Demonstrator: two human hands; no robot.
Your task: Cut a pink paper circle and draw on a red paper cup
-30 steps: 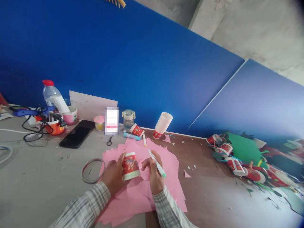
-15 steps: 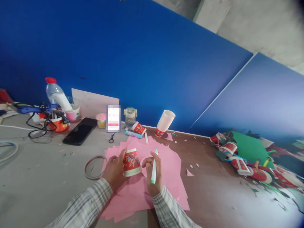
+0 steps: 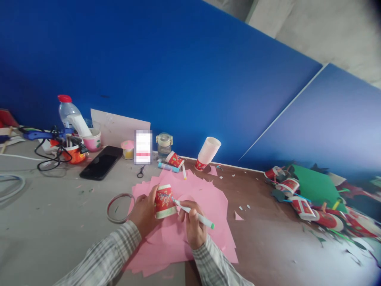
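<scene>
A red patterned paper cup [image 3: 164,201], turned upside down with its pale rim lowest, is gripped from the left by my left hand [image 3: 144,212]. My right hand [image 3: 195,224] holds a white marker pen [image 3: 198,216] with a green end. The pen slants up and left, its tip at the cup's right side; whether it touches cannot be made out. Both hands are over a ragged stack of pink paper [image 3: 212,210]. Left of my left hand lies a roll of tape [image 3: 120,208].
Behind the paper stand a stack of cups [image 3: 208,151], a tipped cup [image 3: 174,159], a glue stick [image 3: 168,167] and a lidded jar [image 3: 164,146]. Farther left are scissors [image 3: 141,172], a phone [image 3: 101,163] and a bottle [image 3: 71,113]. Decorated cups [image 3: 302,207] crowd the right, near paper scraps [image 3: 238,216].
The marker has swung from nearly upright to slanting left, its tip now at the cup. My right hand has turned with it, while my left hand keeps the cup in place.
</scene>
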